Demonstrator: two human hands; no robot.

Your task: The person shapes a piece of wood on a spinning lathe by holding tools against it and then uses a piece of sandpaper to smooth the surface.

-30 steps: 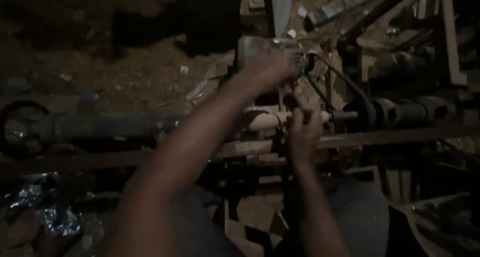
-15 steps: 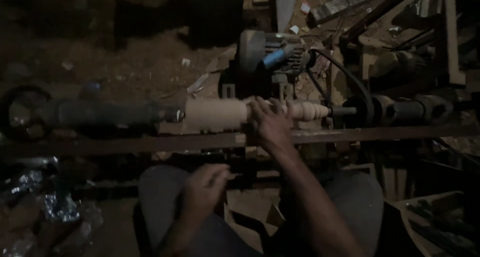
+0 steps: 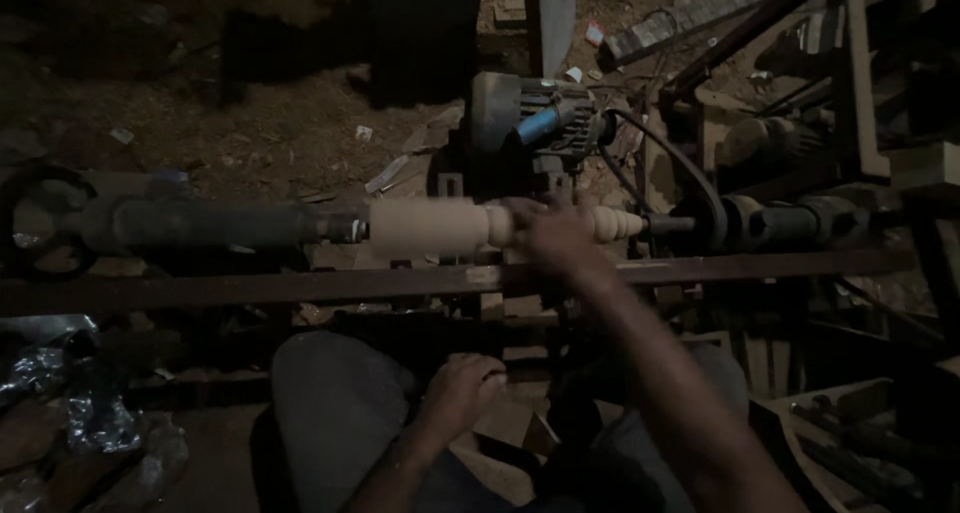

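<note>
A pale turned wooden piece (image 3: 440, 225) is mounted across a wood lathe, between a dark tailstock (image 3: 200, 223) on the left and a belt-driven spindle (image 3: 760, 221) on the right. My right hand (image 3: 555, 238) rests on the beaded, narrower part of the wood, blurred, fingers wrapped over it. My left hand (image 3: 462, 391) is low between my knees, fingers curled near some wood scraps; whether it holds anything I cannot tell. A dark metal rail (image 3: 300, 285) runs in front of the wood.
An electric motor (image 3: 530, 123) with a blue part sits behind the lathe, a belt (image 3: 690, 178) running to the spindle. Sawdust and scraps cover the ground. Crumpled plastic (image 3: 70, 403) lies at lower left. Wooden frames (image 3: 860, 83) crowd the right.
My left hand came back from the motor and dropped down to my lap. My right hand stayed on the turned wood, shifting slightly along it.
</note>
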